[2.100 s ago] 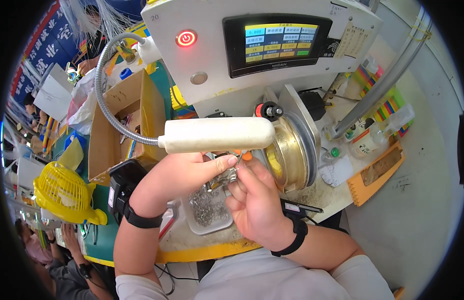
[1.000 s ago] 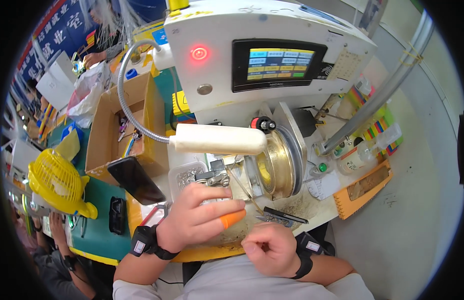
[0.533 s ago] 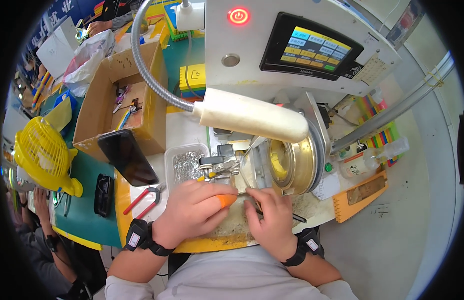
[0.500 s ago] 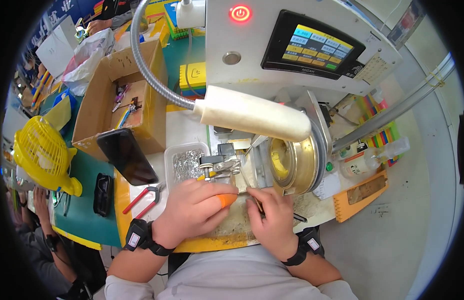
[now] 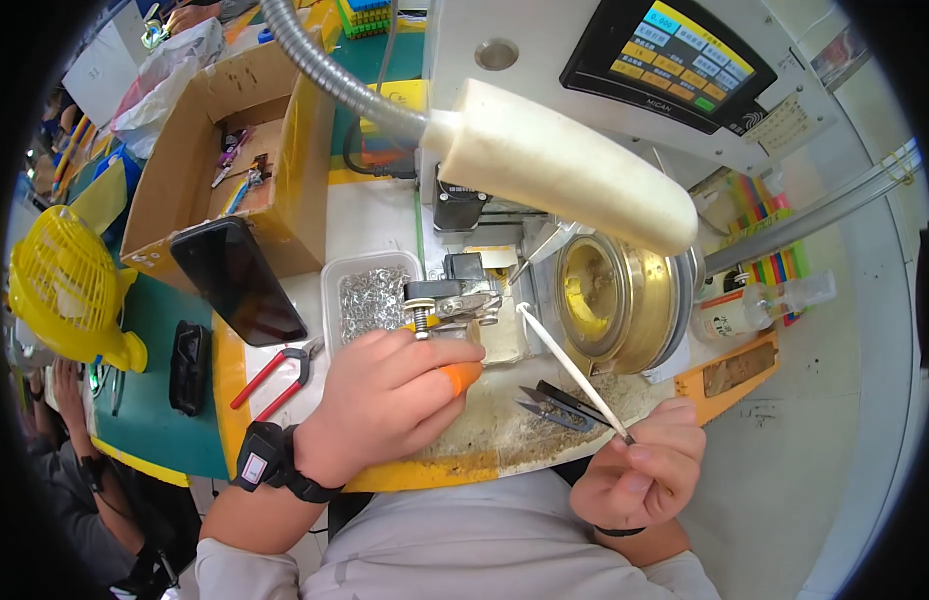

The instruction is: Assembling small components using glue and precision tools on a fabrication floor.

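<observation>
The right hand pinches the dark near end of a white stick between thumb and fingers. The stick lies ahead of that hand and to its left, its long axis slanting away from the person and leftward, so its far tip is just beside the clamp. Whether the tip touches anything there, I cannot tell. The clamp lies beyond the right hand, well to its left; the left hand is much nearer to it.

The left hand is palm down, fingers bent, an orange band on one finger. Its fingertips are at the clamp's near side, the clamp being just ahead of them and slightly right. Their undersides are hidden, so I cannot tell whether this hand grips anything.

On the surface, between the hands, lie dark snips, apart from both. Beyond the right hand is a brass wheel, to the right of the stick's tip. Ahead of the left hand sits a tray of small metal pieces; to its left are red-handled pliers.
</observation>
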`<state>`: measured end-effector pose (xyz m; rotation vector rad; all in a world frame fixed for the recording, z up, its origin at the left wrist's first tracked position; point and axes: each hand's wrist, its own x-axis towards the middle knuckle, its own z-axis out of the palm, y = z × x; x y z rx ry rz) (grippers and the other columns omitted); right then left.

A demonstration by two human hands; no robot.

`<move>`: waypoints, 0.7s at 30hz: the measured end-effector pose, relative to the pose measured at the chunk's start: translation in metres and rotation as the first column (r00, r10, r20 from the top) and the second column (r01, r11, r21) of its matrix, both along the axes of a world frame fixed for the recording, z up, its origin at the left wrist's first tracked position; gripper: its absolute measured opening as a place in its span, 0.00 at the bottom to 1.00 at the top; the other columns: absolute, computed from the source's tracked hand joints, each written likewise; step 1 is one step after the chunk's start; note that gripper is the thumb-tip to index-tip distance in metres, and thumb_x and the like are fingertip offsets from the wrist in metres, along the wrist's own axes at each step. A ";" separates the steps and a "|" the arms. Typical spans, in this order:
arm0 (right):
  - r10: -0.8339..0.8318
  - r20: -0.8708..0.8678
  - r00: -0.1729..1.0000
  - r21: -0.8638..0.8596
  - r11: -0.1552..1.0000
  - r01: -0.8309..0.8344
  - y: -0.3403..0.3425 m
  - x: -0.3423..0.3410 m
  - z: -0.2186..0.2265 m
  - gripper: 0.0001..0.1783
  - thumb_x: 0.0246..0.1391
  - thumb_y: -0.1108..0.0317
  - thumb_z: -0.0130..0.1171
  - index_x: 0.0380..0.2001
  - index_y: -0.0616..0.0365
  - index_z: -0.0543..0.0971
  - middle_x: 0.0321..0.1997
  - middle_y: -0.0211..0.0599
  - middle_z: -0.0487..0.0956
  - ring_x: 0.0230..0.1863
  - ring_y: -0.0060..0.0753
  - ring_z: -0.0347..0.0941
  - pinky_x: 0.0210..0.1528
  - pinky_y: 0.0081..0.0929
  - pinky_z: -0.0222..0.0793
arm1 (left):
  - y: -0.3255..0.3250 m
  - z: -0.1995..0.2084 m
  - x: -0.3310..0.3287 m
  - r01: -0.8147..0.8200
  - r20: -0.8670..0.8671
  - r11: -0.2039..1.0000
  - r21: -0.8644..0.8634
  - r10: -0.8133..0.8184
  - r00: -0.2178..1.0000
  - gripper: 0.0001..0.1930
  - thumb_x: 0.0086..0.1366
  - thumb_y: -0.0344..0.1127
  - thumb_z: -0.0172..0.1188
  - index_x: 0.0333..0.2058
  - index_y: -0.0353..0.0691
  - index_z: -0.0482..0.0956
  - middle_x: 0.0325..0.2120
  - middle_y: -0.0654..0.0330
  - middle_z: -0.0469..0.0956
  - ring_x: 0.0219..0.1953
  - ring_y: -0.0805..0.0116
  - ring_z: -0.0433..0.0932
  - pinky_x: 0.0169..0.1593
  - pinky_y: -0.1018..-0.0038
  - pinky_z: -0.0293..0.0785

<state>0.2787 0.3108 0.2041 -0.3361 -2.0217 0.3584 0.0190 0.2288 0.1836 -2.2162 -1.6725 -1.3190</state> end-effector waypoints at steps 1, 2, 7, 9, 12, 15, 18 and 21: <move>0.000 -0.015 1.000 0.007 1.000 0.001 -0.001 -0.002 0.002 0.12 0.58 0.72 0.58 0.45 0.51 0.76 0.38 0.28 0.77 0.32 0.29 0.70 0.38 0.30 0.59 | 0.000 0.000 0.000 0.002 0.002 1.000 -0.001 -0.002 1.000 0.13 0.46 0.25 0.70 0.32 0.45 0.82 0.42 0.66 0.88 0.27 0.66 0.79 0.29 0.71 0.71; -0.001 -0.030 1.000 0.014 1.000 0.001 -0.002 -0.004 0.003 0.12 0.58 0.72 0.58 0.45 0.51 0.76 0.38 0.28 0.78 0.32 0.28 0.70 0.39 0.30 0.59 | 0.000 0.000 0.000 0.002 0.001 1.000 -0.005 -0.002 1.000 0.13 0.46 0.25 0.70 0.32 0.45 0.82 0.42 0.66 0.88 0.27 0.67 0.79 0.29 0.71 0.71; -0.005 0.023 1.000 -0.003 1.000 0.005 -0.001 -0.006 0.001 0.10 0.60 0.70 0.58 0.45 0.51 0.76 0.38 0.28 0.77 0.32 0.27 0.70 0.38 0.30 0.58 | -0.004 -0.003 0.000 -0.014 -0.005 0.998 -0.069 0.014 1.000 0.08 0.56 0.31 0.68 0.36 0.47 0.83 0.45 0.71 0.84 0.32 0.67 0.77 0.35 0.71 0.71; -0.017 0.026 1.000 -0.008 1.000 0.017 -0.001 -0.006 -0.002 0.10 0.60 0.70 0.58 0.45 0.51 0.76 0.38 0.28 0.77 0.32 0.27 0.70 0.38 0.30 0.57 | -0.005 -0.003 0.000 -0.015 -0.011 0.997 -0.078 0.014 1.000 0.08 0.55 0.31 0.68 0.35 0.47 0.83 0.45 0.72 0.84 0.32 0.68 0.77 0.35 0.71 0.71; 0.027 -0.035 0.999 0.007 1.000 -0.027 -0.003 -0.005 -0.002 0.09 0.62 0.69 0.58 0.45 0.51 0.76 0.38 0.28 0.77 0.31 0.28 0.69 0.38 0.30 0.58 | 0.000 0.000 0.000 0.002 -0.002 0.999 -0.033 -0.002 1.000 0.13 0.47 0.25 0.70 0.33 0.45 0.82 0.42 0.67 0.87 0.27 0.67 0.80 0.29 0.71 0.71; 0.005 -0.039 0.999 0.042 0.999 -0.003 -0.004 -0.006 0.000 0.08 0.62 0.68 0.58 0.45 0.51 0.76 0.39 0.28 0.77 0.31 0.28 0.69 0.37 0.31 0.58 | 0.000 0.000 0.001 0.004 0.006 1.000 -0.027 -0.004 1.000 0.12 0.47 0.25 0.70 0.33 0.45 0.82 0.42 0.67 0.87 0.27 0.66 0.80 0.29 0.71 0.71; 0.001 -0.005 1.000 0.028 1.000 -0.001 -0.003 -0.008 0.001 0.08 0.63 0.67 0.58 0.45 0.51 0.76 0.39 0.29 0.76 0.32 0.28 0.69 0.37 0.31 0.58 | -0.001 0.000 0.001 -0.005 0.002 0.999 -0.031 0.005 1.000 0.12 0.47 0.25 0.69 0.33 0.45 0.82 0.42 0.66 0.87 0.27 0.66 0.79 0.29 0.70 0.71; -0.002 0.040 0.999 -0.042 0.999 0.004 -0.003 -0.008 0.000 0.08 0.63 0.67 0.58 0.45 0.50 0.76 0.39 0.29 0.76 0.32 0.29 0.69 0.37 0.31 0.58 | -0.002 -0.002 0.000 -0.006 0.006 0.999 -0.041 0.007 1.000 0.12 0.47 0.25 0.69 0.32 0.45 0.82 0.42 0.66 0.87 0.27 0.66 0.79 0.29 0.70 0.71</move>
